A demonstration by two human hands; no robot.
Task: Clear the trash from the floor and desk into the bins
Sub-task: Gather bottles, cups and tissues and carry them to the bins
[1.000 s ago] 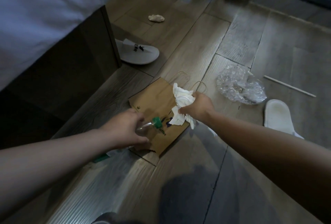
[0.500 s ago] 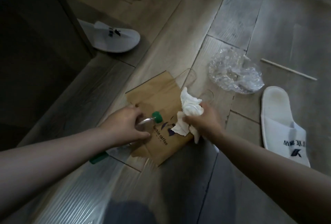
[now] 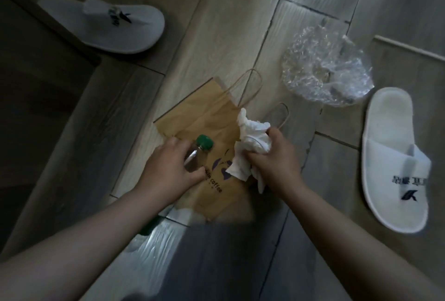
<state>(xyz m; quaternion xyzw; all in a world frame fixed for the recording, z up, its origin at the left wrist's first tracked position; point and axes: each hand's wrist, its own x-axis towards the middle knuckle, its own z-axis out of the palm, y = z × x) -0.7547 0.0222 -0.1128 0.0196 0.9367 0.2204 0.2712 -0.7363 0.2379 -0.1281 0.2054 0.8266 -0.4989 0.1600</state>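
Hands are both loaded. My left hand (image 3: pixel 168 168) grips a small clear bottle (image 3: pixel 196 156) around its body, fingers curled, with the green cap (image 3: pixel 204 141) pointing away from me. My right hand (image 3: pixel 274 163) is closed around a wad of white tissue (image 3: pixel 252 132), and loose ends spill above and below the fist. Both hands sit over a flat brown paper bag (image 3: pixel 199 117) lying on the floor. I cannot tell whether either hand presses on it.

Bottle: smooth and rigid, likely slippery. The hold around the body looks sound. I cannot tell what it contains.

Tissue: soft, near weightless, compresses freely. Keep the loose ends gathered.

Bag: I judge it light, thin and floppy, and prone to tearing at the folds. The best hold is the cord handles (image 3: pixel 260 81) at its far end, or a pinch on the near edge (a spare finger should do, since both hands are full).

Clear plastic wrap (image 3: pixel 327 72) lies on the floor to the right of the bag. It looks crinkly and light, so a pinch anywhere should serve. A thin stick (image 3: pixel 409 49) lies just beyond it.
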